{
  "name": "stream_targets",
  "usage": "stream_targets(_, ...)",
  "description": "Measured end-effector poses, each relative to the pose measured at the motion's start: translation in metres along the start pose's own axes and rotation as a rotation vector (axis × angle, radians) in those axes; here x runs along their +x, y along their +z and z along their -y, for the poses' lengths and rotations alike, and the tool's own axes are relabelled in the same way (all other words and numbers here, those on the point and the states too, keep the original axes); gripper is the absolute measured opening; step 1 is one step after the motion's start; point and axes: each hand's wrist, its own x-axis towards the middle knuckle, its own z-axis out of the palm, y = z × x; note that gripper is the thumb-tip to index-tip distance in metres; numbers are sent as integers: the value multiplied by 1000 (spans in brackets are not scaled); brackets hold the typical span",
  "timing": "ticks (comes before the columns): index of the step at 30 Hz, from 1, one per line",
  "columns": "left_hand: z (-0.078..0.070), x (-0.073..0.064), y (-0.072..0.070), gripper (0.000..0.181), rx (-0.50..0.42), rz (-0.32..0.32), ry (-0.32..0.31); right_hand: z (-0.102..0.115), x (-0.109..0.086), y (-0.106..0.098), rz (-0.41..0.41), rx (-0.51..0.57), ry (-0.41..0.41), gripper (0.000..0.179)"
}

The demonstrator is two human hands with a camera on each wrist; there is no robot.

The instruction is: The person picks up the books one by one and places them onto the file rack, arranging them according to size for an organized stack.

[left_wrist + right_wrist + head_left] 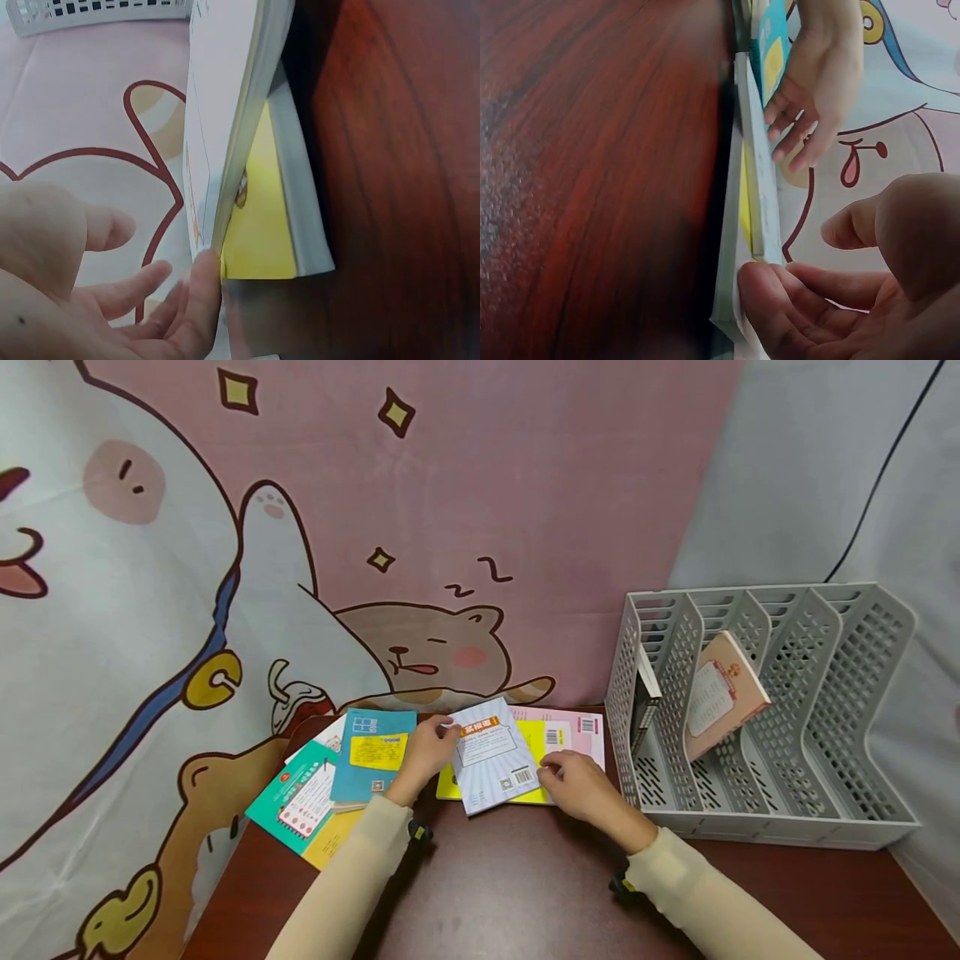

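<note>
A pale blue-white book [491, 760] with an orange title strip lies slightly askew on a yellow book [534, 739]. My left hand [430, 750] is at its upper left edge. In the left wrist view the left fingertips [204, 274] touch the pale book's end, with the thumb apart from it. At the opposite edge is my right hand [576, 781]. The right wrist view shows the right fingertips [759, 281] right at the book's corner, the thumb held away. Neither hand pinches the book. Under the yellow book, a pink book [588, 724] sticks out on the right.
Left of the hands, a blue book [378, 727] with a yellow panel overlaps a green-and-yellow book [288, 789]. A grey slotted rack [780, 827] stands on the right of the dark red table [510, 877]. It holds a dark-covered book [643, 702] and a leaning pinkish book [738, 697].
</note>
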Motion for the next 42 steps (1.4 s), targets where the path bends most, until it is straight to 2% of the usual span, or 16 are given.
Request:
stream_targets(6, 21, 21, 5, 58, 34, -17, -36, -3, 5, 10, -66, -31, -78, 34)
stream_targets(8, 23, 23, 6, 62, 57, -5, -73, -3, 8, 13, -63, -47, -78, 35)
stream_targets(12, 17, 18, 6, 64, 74, 5, -125, 3, 9, 13, -29, -66, -37, 35)
stream_targets(17, -3, 6, -1, 49, 3, -6, -181, 4, 10, 13, -14, -91, -23, 32)
stream_targets(22, -8, 3, 0, 40, -98, -17, -225, 2, 10, 12, -16, -77, -36, 31)
stream_targets(23, -9, 2, 0, 39, -122, -16, -218, 1, 11, 13, -20, -69, -41, 31)
stream_targets(24, -10, 1, 1, 39, -144, -11, -210, -12, 14, 20, -36, -46, -81, 34)
stream_targets(26, -11, 0, 4, 41, -193, 6, -195, -14, 14, 19, -34, -30, -78, 34)
stream_targets(29, -13, -3, 7, 44, -276, 19, -174, -15, 14, 18, -26, -20, -73, 34)
stream_targets(30, -14, -3, 9, 44, -292, 14, -171, -14, 14, 17, -18, -20, -71, 33)
stream_targets(31, -15, -3, 10, 44, -315, 8, -169, -3, 11, 9, 2, -36, -31, 31)
stream_targets(35, -21, -4, 11, 42, -390, -20, -156, -5, 11, 7, 23, -18, -24, 35)
stream_targets(39, -28, -7, 7, 38, -454, -16, -138, -5, 10, 4, 54, 46, 5, 46)
stream_targets(42, -34, -10, 4, 36, -488, -5, -108, -4, 9, 1, 106, 204, 66, 54)
